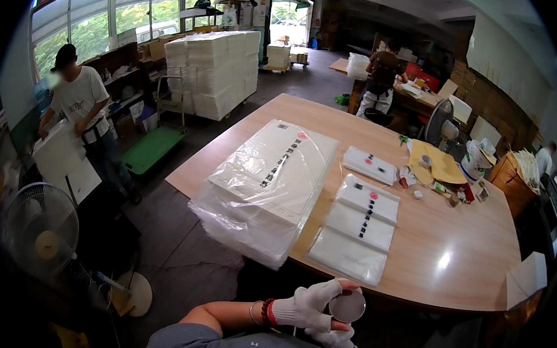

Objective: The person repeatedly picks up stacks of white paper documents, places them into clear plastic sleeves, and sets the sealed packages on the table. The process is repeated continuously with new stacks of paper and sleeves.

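My left hand, in a white knit glove with bare fingertips, is closed around a round grey-white thing with a pale rim. Whether it is a cup or a roll of tape I cannot make out. Just below it is my right hand, also gloved in white; its fingers are largely hidden. Beyond both hands, near the table edge, lie overlapping clear plastic bags with dark lettering and a red mark. To their left a large stack of printed white sheets or bags lies under clear plastic film.
The wooden table holds a smaller folded pack, yellow envelopes and a white bucket. A standing fan is at left. One person handles white board by a green trolley; another stands beyond the table.
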